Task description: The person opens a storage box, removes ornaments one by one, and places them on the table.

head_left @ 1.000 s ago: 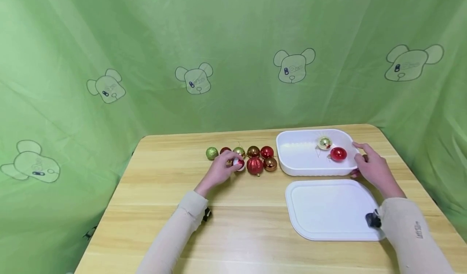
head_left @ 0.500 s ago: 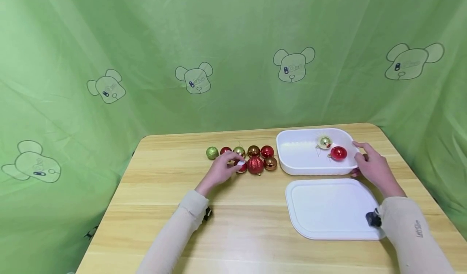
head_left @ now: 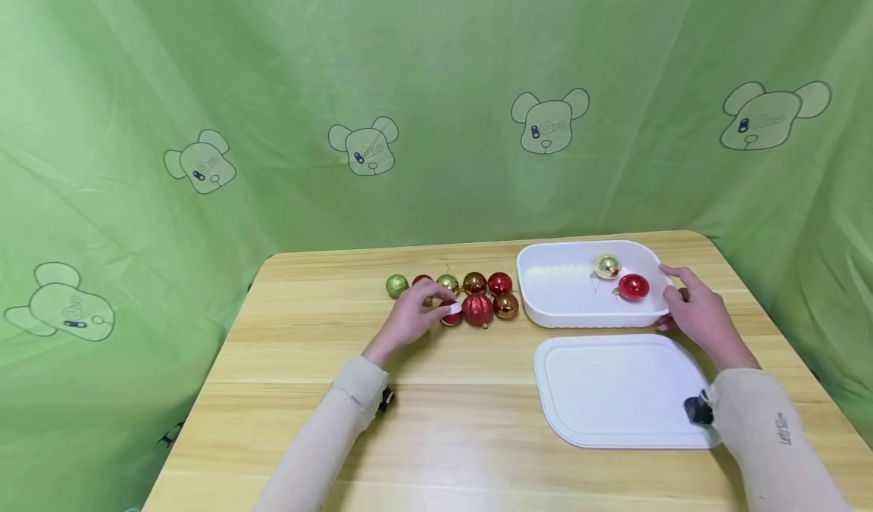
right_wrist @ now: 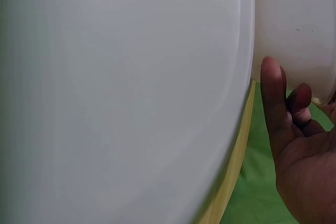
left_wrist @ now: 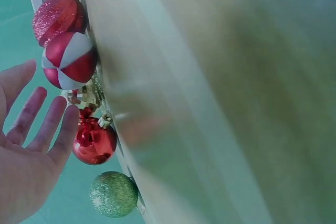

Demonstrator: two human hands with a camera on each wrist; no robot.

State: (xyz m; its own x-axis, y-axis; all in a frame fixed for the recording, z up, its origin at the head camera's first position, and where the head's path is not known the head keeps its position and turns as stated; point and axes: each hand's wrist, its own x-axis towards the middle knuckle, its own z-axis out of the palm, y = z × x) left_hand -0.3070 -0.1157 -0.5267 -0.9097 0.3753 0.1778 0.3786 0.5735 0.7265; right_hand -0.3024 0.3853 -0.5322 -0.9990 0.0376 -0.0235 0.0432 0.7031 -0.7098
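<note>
In the head view my left hand [head_left: 409,316] is over the near side of a cluster of Christmas baubles, at a red-and-white bauble [head_left: 453,316]. The left wrist view shows its fingers loosely extended, with a gap between the thumb and that bauble [left_wrist: 71,61]. Right beside it sits a red glitter bauble [head_left: 477,310]. My right hand [head_left: 700,311] grips the right end of a white plastic box [head_left: 566,320], one finger up at the rim. Inside the box lie a pale gold bauble [head_left: 607,266] and a shiny red bauble [head_left: 633,287].
A white lid [head_left: 621,391] lies flat in front of the box. Behind my left hand are more baubles: green glitter [head_left: 396,285], gold [head_left: 448,282], bronze [head_left: 474,282] and red [head_left: 500,282]. A copper bauble [head_left: 505,305] is close to the box. A green curtain [head_left: 436,156] hangs behind the table.
The red-and-white bauble has turned and shifted slightly right and nearer, and my left fingers have come off it. My right hand and the box have stayed put.
</note>
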